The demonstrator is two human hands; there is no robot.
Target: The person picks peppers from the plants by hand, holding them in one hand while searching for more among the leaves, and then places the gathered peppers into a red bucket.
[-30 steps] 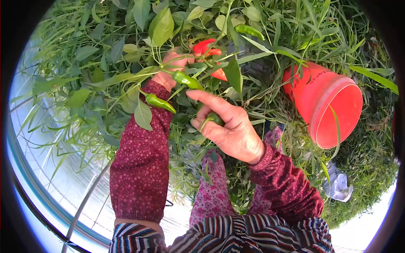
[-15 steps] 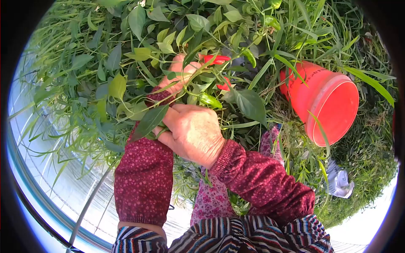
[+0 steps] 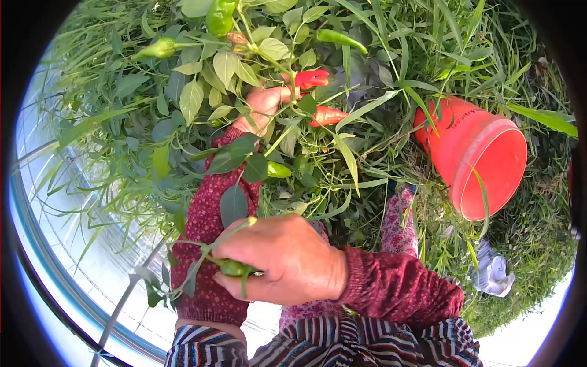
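My left hand (image 3: 264,104) reaches up into a chilli plant (image 3: 244,73) and grips its stem beside two red chillies (image 3: 318,98). My right hand (image 3: 284,260) is low in front of my body, closed around green chillies (image 3: 235,268) with a leafy twig sticking out to the left. More green chillies (image 3: 220,15) hang on the plant above, and one green chilli (image 3: 278,170) hangs just right of my left sleeve.
An orange bucket (image 3: 474,153) lies tilted in the grass at the right, its mouth facing me. A pale crumpled cloth (image 3: 492,272) lies on the grass below it. A pale plastic-covered surface with a thin hoop (image 3: 79,244) runs along the left.
My right hand has come down from the plant toward my body, pulling away green chillies and a leafy twig. My left hand stayed up in the plant by the red chillies.
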